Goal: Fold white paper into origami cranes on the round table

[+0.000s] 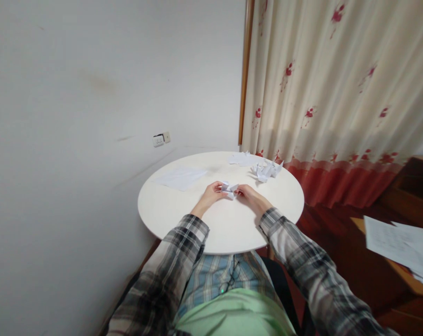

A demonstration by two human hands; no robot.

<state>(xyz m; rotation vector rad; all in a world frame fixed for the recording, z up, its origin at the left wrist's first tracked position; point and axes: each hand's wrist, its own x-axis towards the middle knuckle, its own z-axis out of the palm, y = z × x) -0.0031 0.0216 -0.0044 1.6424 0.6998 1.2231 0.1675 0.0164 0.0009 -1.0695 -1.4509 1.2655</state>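
Note:
A small folded piece of white paper [228, 189] is held between both hands, just above the round white table [183, 217]. My left hand [211, 194] pinches its left side, thumb below and fingers above. On the right side, my right hand [248, 192] has its fingertips closed on an edge of the same paper. The paper's flaps stand up at angles, and its exact shape is too small to make out. Beyond my right hand lies a cluster of folded white paper pieces [266, 171].
Flat white sheets [181, 178] lie at the table's left. More paper [241, 159] sits at the far edge. A wall with a socket [158, 141] stands left, a flowered curtain [319, 93] behind. At right, written sheets [400, 245] rest on wooden furniture.

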